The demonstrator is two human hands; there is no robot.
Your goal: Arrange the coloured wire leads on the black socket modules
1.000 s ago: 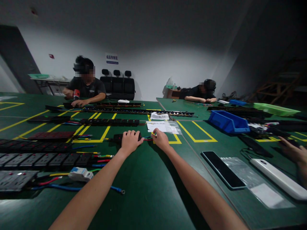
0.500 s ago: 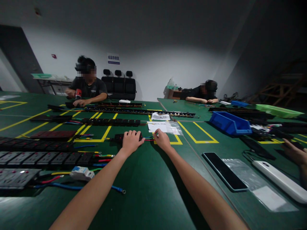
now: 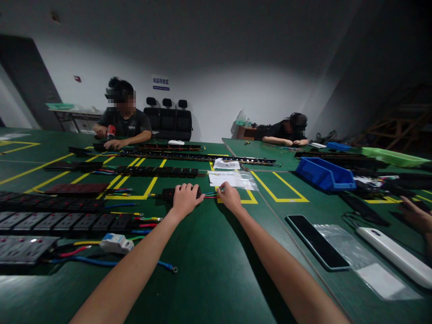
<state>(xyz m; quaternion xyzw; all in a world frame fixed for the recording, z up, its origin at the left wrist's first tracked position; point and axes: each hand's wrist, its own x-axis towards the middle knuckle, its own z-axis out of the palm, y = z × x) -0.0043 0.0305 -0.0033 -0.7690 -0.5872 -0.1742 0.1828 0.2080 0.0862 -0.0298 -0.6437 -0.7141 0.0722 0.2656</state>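
Observation:
My left hand (image 3: pixel 185 199) lies over a short black socket block (image 3: pixel 168 194), its fingers curled across the top and the thumb stretched toward the right. Thin coloured wires (image 3: pixel 211 195), red and green-blue, run out of the block's right end. At their far ends my right hand (image 3: pixel 230 196) is closed in a pinch on them; the wire tips are mostly hidden by the fingers. Just beyond the right hand are a white paper label (image 3: pixel 221 178) and a clear plastic bag (image 3: pixel 248 181).
Socket strips (image 3: pixel 64 222) with lugged wires and a white breaker (image 3: pixel 116 243) lie on the left. Rightward are a phone (image 3: pixel 317 242), a white power bank (image 3: pixel 394 256) and a blue bin (image 3: pixel 324 174). Two people sit across the table (image 3: pixel 202 279); another person's hand (image 3: pixel 415 213) shows at right.
Both hands keep almost the same pose on the block and wires. The whole view has shifted very slightly.

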